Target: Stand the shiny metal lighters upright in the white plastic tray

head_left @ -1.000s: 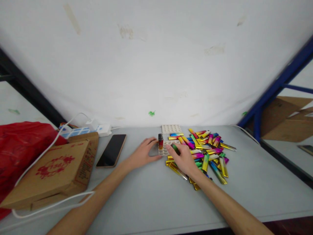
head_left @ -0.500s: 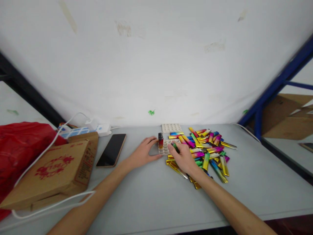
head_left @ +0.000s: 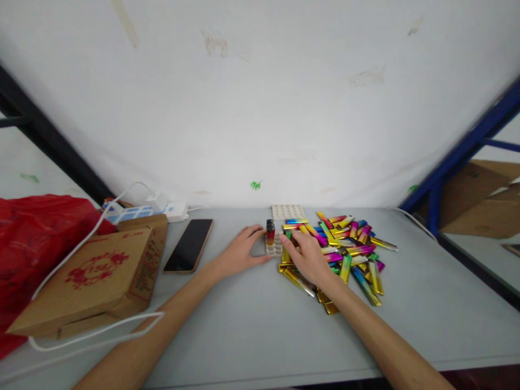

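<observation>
A small white tray (head_left: 274, 249) with rows of round hollows lies flat on the table. My left hand (head_left: 244, 250) spans its left side, thumb at the near corner and fingertips by the far one, steadying it. Black-topped red lighters (head_left: 270, 233) stand upright at the tray's left end. My right hand (head_left: 309, 254) is closed on a green and gold lighter (head_left: 287, 246), held at the tray's right part; its lower end is partly hidden by the hand. Right beside it spreads a loose heap of shiny multicoloured lighters (head_left: 345, 265), some under my right wrist.
A second white hollowed tray (head_left: 287, 212) lies by the wall. Left of my hands are a phone (head_left: 189, 245), a cardboard box (head_left: 89, 271), a red plastic bag (head_left: 44, 238), a power strip (head_left: 176, 211) and a white cable (head_left: 97, 331). A blue metal frame (head_left: 434, 200) stands at right.
The lighter in my right hand, earlier mostly hidden, now shows its green and gold body above the tray. My left hand stays at the tray. The view has shifted slightly.
</observation>
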The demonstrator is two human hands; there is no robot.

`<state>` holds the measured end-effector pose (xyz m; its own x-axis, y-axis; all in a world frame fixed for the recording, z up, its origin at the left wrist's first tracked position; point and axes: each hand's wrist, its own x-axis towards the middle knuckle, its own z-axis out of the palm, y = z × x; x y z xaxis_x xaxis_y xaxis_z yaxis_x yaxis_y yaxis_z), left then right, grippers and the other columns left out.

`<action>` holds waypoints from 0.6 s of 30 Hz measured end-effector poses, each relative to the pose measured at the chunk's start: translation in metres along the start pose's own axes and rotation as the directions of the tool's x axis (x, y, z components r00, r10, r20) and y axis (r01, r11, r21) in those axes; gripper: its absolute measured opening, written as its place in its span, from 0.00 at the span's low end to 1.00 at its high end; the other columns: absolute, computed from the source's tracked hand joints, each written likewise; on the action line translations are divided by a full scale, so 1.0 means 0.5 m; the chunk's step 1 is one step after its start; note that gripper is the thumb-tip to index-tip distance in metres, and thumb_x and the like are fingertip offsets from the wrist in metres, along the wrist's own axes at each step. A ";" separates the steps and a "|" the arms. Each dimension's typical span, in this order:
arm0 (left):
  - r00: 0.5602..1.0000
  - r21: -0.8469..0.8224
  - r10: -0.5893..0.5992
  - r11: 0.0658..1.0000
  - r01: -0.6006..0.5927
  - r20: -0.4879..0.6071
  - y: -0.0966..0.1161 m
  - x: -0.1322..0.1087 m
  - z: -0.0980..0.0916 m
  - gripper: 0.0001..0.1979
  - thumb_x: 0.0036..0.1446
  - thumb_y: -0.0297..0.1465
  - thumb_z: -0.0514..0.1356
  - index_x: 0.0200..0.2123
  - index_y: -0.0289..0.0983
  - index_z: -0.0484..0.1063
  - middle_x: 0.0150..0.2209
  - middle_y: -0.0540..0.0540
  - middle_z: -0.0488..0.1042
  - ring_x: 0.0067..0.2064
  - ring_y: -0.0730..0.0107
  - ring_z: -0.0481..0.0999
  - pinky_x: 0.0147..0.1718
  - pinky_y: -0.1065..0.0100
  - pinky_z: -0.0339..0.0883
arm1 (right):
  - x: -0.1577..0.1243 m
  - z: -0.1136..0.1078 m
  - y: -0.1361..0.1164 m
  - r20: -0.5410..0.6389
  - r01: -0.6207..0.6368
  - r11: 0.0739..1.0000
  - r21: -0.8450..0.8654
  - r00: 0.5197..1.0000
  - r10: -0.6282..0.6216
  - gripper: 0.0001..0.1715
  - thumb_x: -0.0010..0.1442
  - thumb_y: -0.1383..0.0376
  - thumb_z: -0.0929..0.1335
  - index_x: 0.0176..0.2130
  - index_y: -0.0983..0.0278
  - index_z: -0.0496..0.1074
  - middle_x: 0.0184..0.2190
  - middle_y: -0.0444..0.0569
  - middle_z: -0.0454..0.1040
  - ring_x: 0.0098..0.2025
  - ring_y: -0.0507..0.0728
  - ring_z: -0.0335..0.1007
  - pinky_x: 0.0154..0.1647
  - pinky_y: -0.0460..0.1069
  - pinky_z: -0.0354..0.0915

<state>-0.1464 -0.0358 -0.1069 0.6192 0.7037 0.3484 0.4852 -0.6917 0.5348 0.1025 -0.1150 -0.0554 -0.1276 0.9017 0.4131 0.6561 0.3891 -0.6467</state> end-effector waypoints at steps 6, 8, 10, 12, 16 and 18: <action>1.000 -0.005 0.004 1.000 -0.004 0.003 0.003 0.000 0.000 0.37 0.66 0.49 0.76 0.72 0.42 0.75 0.73 0.34 0.74 0.74 0.40 0.75 0.77 0.42 0.68 | 0.006 0.025 0.022 0.055 0.031 0.998 -0.046 0.998 -0.028 0.19 0.84 0.53 0.64 0.41 0.58 0.72 0.36 0.52 0.82 0.41 0.64 0.79 0.44 0.54 0.68; 1.000 -0.006 0.011 1.000 -0.011 0.006 0.004 0.001 0.000 0.36 0.66 0.49 0.76 0.71 0.42 0.75 0.72 0.34 0.74 0.73 0.41 0.75 0.77 0.42 0.68 | 0.009 0.032 0.024 0.115 0.061 0.994 -0.088 0.992 -0.050 0.16 0.85 0.57 0.64 0.46 0.60 0.74 0.41 0.53 0.84 0.44 0.64 0.81 0.46 0.54 0.69; 1.000 0.000 0.014 1.000 -0.014 0.006 0.005 0.002 0.000 0.36 0.66 0.48 0.76 0.71 0.42 0.75 0.72 0.34 0.75 0.73 0.41 0.75 0.76 0.42 0.68 | 0.011 0.035 0.019 0.171 0.094 0.980 -0.176 0.983 -0.063 0.14 0.85 0.58 0.65 0.48 0.62 0.75 0.43 0.55 0.85 0.46 0.64 0.82 0.48 0.54 0.70; 1.000 0.001 0.018 1.000 -0.018 0.000 0.006 0.004 0.001 0.35 0.66 0.48 0.76 0.70 0.42 0.76 0.72 0.34 0.75 0.73 0.41 0.75 0.76 0.42 0.69 | 0.013 0.036 0.009 0.199 0.133 0.941 -0.310 0.977 -0.073 0.15 0.85 0.56 0.66 0.49 0.62 0.76 0.44 0.58 0.85 0.47 0.65 0.83 0.50 0.55 0.70; 1.000 -0.022 0.027 0.999 -0.027 -0.004 0.003 0.006 0.001 0.34 0.66 0.48 0.76 0.70 0.44 0.76 0.71 0.36 0.77 0.72 0.42 0.76 0.75 0.43 0.70 | 0.014 0.044 -0.019 0.175 0.152 0.835 -0.529 0.982 -0.068 0.18 0.85 0.52 0.66 0.51 0.63 0.77 0.49 0.62 0.84 0.49 0.68 0.82 0.55 0.58 0.69; 1.000 -0.023 0.019 1.000 -0.019 -0.005 0.001 0.006 0.001 0.35 0.65 0.48 0.77 0.70 0.44 0.77 0.71 0.35 0.76 0.73 0.42 0.76 0.76 0.43 0.70 | 0.012 0.047 -0.025 0.163 0.133 0.817 -0.561 0.985 -0.049 0.19 0.85 0.52 0.65 0.52 0.63 0.77 0.50 0.62 0.84 0.50 0.68 0.82 0.55 0.59 0.69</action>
<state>-0.1440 -0.0340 -0.1060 0.6257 0.6909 0.3622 0.4585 -0.7013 0.5458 0.0758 -0.1098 -0.0597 -0.2789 0.9004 0.3338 0.9363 0.3323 -0.1140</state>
